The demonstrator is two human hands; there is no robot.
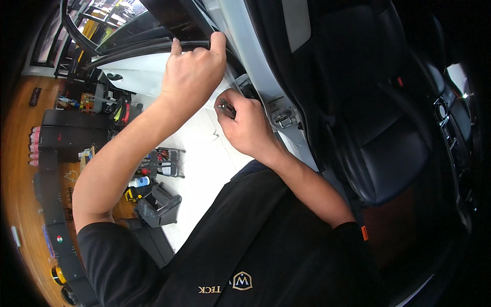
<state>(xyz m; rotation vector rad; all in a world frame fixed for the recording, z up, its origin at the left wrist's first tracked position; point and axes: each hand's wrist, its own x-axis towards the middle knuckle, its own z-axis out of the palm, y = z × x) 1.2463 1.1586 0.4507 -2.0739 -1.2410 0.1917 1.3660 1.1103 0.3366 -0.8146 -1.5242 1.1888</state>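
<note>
My left hand (194, 69) is up at the open car door, its middle fingers bent at the black window trim (153, 47) and their tips hidden. The index finger and another finger reach up along the dark pillar panel (179, 19). Lower and to the right, my right hand (245, 125) is closed around a small dark tool (226, 108) with a metallic end; its kind is not clear. This hand is between the white door (135, 74) and the pale car body pillar (255, 56), close to the metal door latch striker (283, 120).
A black leather seat (394, 158) fills the car's interior on the right. Beyond the door, a grey bin (159, 204), a tool caddy (166, 162) and a white bottle (139, 182) stand near dark cabinets (71, 130). The floor is partly white (204, 174), partly wood-coloured.
</note>
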